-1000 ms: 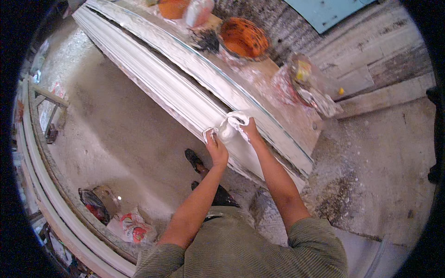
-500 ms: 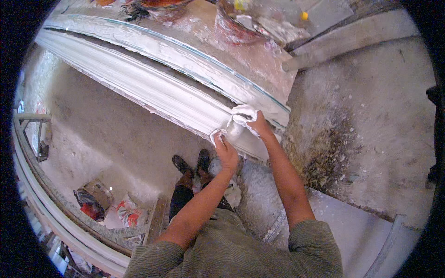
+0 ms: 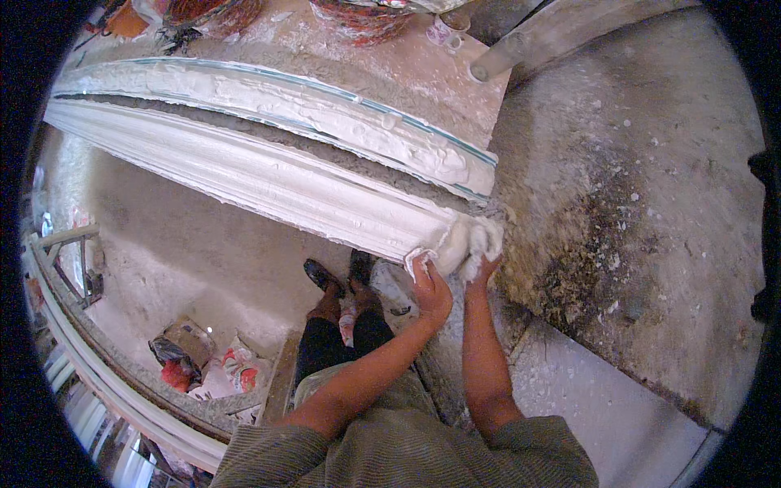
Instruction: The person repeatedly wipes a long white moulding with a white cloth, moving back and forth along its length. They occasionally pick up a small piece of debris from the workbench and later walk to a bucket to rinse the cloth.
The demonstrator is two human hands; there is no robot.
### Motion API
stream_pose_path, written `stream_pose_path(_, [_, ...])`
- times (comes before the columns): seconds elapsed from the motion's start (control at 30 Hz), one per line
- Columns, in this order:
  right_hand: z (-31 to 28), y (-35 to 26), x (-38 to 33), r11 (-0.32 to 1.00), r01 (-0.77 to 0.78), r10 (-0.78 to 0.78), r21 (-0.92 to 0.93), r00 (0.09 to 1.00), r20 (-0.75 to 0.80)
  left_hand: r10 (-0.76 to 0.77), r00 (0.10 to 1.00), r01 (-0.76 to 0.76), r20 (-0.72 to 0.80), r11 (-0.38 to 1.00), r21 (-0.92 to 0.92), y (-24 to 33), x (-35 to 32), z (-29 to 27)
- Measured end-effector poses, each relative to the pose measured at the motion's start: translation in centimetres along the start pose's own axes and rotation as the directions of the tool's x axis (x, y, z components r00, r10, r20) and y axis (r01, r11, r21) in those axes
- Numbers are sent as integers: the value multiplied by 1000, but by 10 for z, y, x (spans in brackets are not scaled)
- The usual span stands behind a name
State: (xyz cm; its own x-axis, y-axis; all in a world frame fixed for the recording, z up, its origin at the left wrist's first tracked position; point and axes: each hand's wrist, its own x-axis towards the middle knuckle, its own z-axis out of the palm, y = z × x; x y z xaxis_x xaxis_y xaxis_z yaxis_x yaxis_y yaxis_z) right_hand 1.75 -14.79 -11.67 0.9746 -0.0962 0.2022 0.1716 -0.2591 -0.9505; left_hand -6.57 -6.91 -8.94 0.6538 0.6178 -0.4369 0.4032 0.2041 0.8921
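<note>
A long white plaster moulding with lengthwise ridges runs from the far left to its right end, near my hands. My right hand is closed round a white plaster-coated clump at that end. My left hand pinches white plaster-coated material at the moulding's near edge. Between the hands, a soft whitish mass lies over the end; whether it is cloth or fibre I cannot tell. Behind, a long mould with blue-green edges carries rough wet plaster.
Red-stained tubs stand on the far part of the bench. A round post lies at the back right. Below left, bags and a box sit on the floor, beside a curved rack of long white strips.
Both hands have moved right and nearer along the moulding to its right end, taking the white material with them. The view has shifted too, so the bench sits lower in the picture.
</note>
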Motion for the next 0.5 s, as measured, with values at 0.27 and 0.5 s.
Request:
stream_pose_path(0.27, [39, -7, -50, 839, -392, 510, 378, 810, -290, 336, 893, -437, 299, 806, 399, -31, -27, 2])
stream_pose_path(0.5, [20, -33, -58, 865, -382, 476, 327, 831, -288, -198, 869, 166, 454, 980, 111, -27, -44, 17])
